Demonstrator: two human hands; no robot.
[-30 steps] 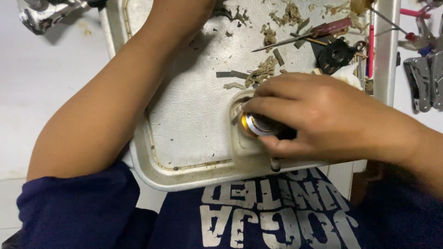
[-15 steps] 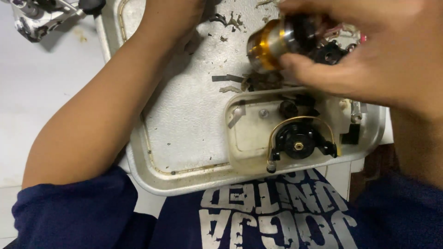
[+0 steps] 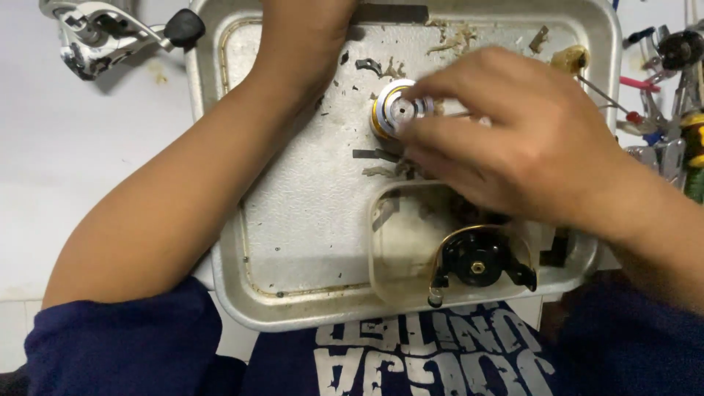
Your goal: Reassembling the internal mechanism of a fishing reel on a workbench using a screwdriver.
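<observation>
Over the tray: the right hand [image 3: 513,139] pinches a gold-rimmed silver spool [image 3: 392,110] in its fingertips, just above the metal tray [image 3: 220,242], among scraps of debris.
Left hand: the left hand [image 3: 308,29] runs off the top edge, so its grip cannot be told.
Nearby: a clear tub [image 3: 400,249] holds a black rotor part [image 3: 477,260]; a silver reel body [image 3: 95,37] lies on the table.
Step in hand: probably handling the spool apart from its reel.
Next move calls for: a steady pinch, and keeping the spool clear of the grit.
</observation>
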